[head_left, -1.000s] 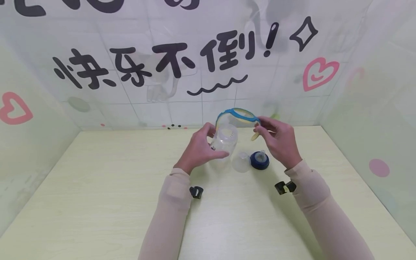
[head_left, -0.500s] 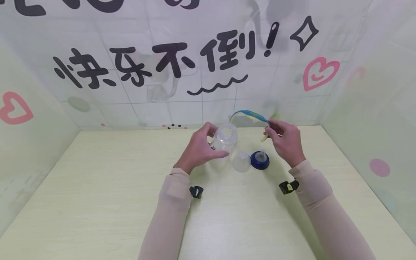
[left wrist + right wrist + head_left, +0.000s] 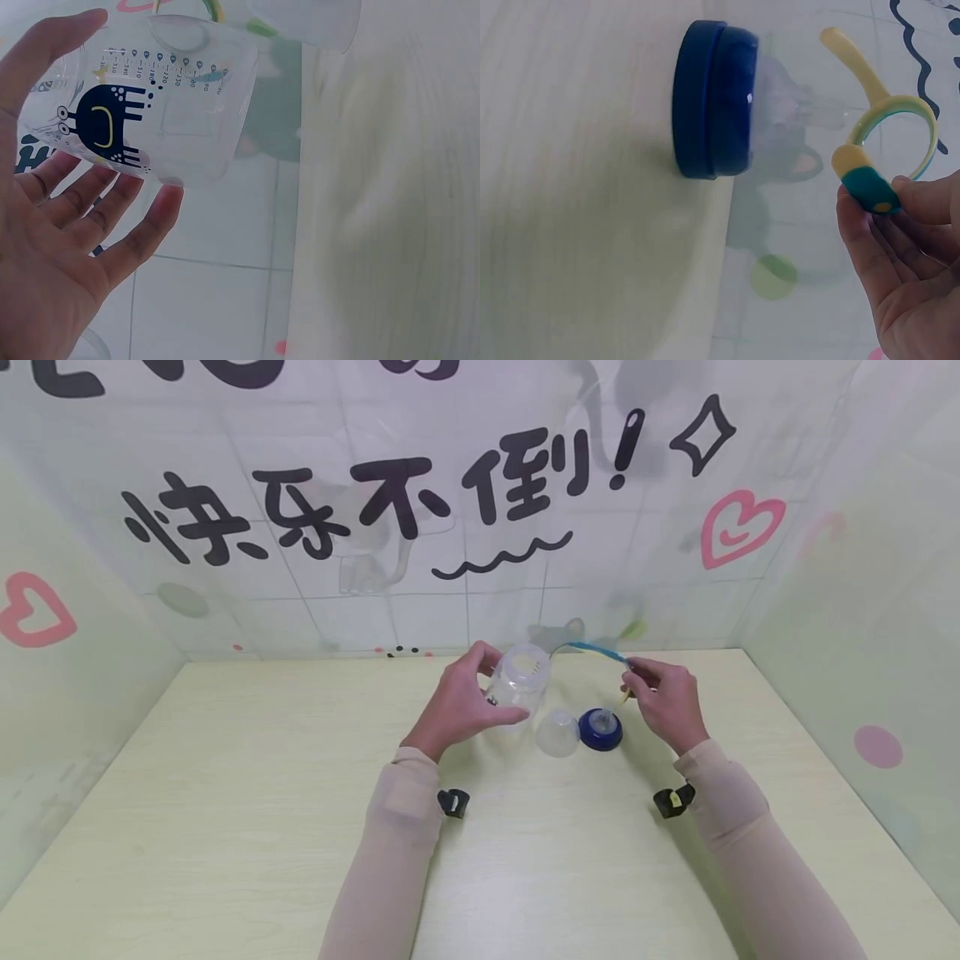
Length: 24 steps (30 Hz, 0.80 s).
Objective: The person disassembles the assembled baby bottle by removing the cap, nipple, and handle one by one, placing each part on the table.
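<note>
My left hand grips a clear baby bottle with fingers and thumb around its side. In the left wrist view, the bottle carries a measuring scale and a dark cartoon print. My right hand pinches a yellow-and-blue bottle handle, to the right of the bottle. The right wrist view shows the handle's ring and a side grip, with thumb and fingers at its teal part. Near the right hand, a dark blue collar with a clear nipple sits nipple up on the table.
A translucent dome cap stands on the pale wooden table, beside the blue collar. A printed wall sheet rises behind the table's far edge. Each wrist wears a small black camera mount.
My right hand has drawn the handle rightward, away from the bottle, and lowered it slightly. The left hand and bottle stay in place.
</note>
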Available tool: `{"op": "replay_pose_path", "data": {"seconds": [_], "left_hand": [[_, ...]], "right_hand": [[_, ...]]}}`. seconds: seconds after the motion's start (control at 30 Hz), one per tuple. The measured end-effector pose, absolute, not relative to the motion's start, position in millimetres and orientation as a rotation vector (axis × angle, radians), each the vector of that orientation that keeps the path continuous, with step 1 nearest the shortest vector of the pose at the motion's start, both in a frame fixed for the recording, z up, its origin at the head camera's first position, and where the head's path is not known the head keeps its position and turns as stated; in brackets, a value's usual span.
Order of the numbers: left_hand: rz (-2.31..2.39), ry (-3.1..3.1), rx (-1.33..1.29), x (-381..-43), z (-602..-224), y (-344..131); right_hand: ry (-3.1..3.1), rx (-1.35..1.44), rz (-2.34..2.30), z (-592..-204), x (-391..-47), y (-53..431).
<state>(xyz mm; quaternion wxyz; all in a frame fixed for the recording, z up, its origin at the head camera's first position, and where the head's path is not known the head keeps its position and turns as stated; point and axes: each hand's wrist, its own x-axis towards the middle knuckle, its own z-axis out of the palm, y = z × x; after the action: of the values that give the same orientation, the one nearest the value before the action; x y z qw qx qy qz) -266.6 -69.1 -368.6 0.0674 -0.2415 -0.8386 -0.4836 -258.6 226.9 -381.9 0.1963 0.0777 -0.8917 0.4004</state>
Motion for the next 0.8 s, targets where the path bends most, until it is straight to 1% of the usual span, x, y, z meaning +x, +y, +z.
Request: {"op": "replay_pose_path", "data": {"seconds": [0.4, 0.8], "left_hand": [[-1.445, -2.538, -0.726, -265, -368, -68], [-1.458, -2.534, -0.737, -265, -368, -68]], "right_hand": [[-2.609, 0.182, 1.068, -399, -258, 234], [-2.718, 0.151, 1.076, -400, -257, 235]]}}
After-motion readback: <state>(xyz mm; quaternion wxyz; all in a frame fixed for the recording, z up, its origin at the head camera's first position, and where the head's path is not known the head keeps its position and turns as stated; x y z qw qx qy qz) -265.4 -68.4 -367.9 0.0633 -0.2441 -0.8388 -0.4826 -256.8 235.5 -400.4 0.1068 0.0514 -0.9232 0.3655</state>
